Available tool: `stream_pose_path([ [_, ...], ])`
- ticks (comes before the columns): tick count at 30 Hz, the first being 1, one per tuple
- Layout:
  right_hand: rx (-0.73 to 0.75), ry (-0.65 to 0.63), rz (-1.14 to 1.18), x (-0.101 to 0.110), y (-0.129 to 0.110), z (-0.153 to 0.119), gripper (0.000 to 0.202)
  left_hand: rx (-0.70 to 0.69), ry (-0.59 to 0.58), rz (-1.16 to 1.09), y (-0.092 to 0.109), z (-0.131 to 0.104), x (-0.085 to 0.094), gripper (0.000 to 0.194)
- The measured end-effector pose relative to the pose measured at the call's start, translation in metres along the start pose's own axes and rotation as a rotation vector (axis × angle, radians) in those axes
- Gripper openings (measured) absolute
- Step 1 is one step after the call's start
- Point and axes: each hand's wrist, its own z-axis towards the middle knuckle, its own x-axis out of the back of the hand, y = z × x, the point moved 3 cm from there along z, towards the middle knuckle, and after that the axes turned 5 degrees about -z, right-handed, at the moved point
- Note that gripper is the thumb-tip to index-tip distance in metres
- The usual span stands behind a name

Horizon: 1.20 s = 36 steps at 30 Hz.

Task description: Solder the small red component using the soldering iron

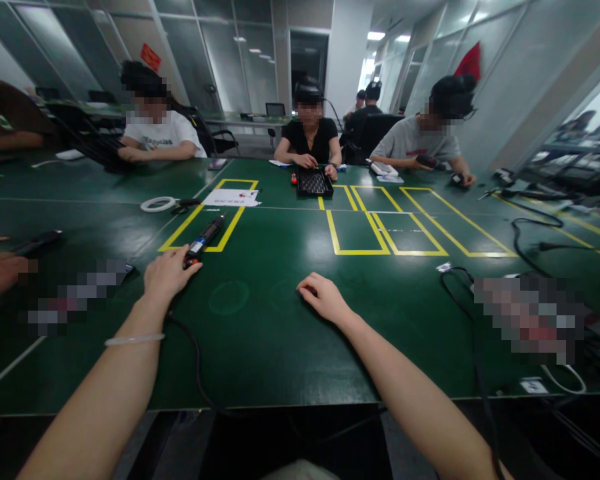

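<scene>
My left hand [169, 272] is closed around the rear end of a corded electric screwdriver [205, 238], a slim black tool with a blue-and-white band and a narrow tip pointing away from me. A black cord [199, 363] runs from under my left wrist toward the table's near edge. The tool lies low over the green table [275, 360], inside a yellow tape outline. To the right, my right hand [324, 298] rests on the tabletop with its fingers curled in, and nothing shows in them. Faint round marks [229, 297] lie on the surface between my hands.
Beyond the tool are a white paper [231, 197] and a white cable coil [159, 205]. A person opposite works at a black tray [314, 182]. At far left another person's hand [3, 267] reaches in. Black cables [517, 233] and a blurred-out item [530, 317] occupy the right.
</scene>
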Motion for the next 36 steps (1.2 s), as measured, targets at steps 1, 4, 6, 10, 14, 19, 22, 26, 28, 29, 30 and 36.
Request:
stream_pose_path([
  [1,0.006,-0.002,0.001,0.000,0.000,0.000,0.013,0.009,0.028,-0.003,0.002,-0.002,0.002,0.066],
  [4,0.016,0.001,0.000,-0.001,0.000,0.000,0.013,0.068,0.041,-0.048,0.008,-0.008,0.008,0.056],
  [6,0.022,0.000,-0.001,-0.001,0.001,0.000,0.013,0.102,0.022,-0.073,0.010,-0.010,0.010,0.047],
  [10,0.024,-0.002,0.000,-0.002,0.002,0.000,0.013,0.125,0.097,-0.118,0.012,-0.012,0.014,0.041],
  [14,0.019,0.002,0.008,-0.002,0.001,0.001,0.013,0.108,0.200,-0.554,0.033,-0.012,0.018,0.039],
  [19,0.008,0.018,0.140,-0.001,-0.002,0.001,0.014,-0.153,-0.303,-1.253,0.122,-0.037,0.023,0.045],
  [22,-0.011,0.000,0.335,-0.002,-0.003,0.001,0.021,-0.233,-0.568,-1.358,0.172,-0.063,0.030,0.054],
  [26,-0.015,-0.047,0.548,-0.005,-0.008,0.001,0.035,-0.293,-0.798,-1.396,0.204,-0.088,0.024,0.060],
  [28,-0.018,-0.066,0.553,-0.006,-0.010,0.001,0.028,-0.307,-0.856,-1.406,0.209,-0.094,0.015,0.060],
  [29,-0.023,-0.076,0.544,-0.007,-0.010,0.001,0.025,-0.317,-0.870,-1.404,0.209,-0.095,0.011,0.059],
  [30,-0.032,-0.090,0.537,-0.009,-0.010,0.001,0.022,-0.325,-0.873,-1.394,0.208,-0.096,0.007,0.059],
  [36,-0.144,-0.116,0.663,-0.014,0.001,0.003,0.029,-0.426,-0.624,-1.202,0.201,-0.090,0.004,0.052],
])
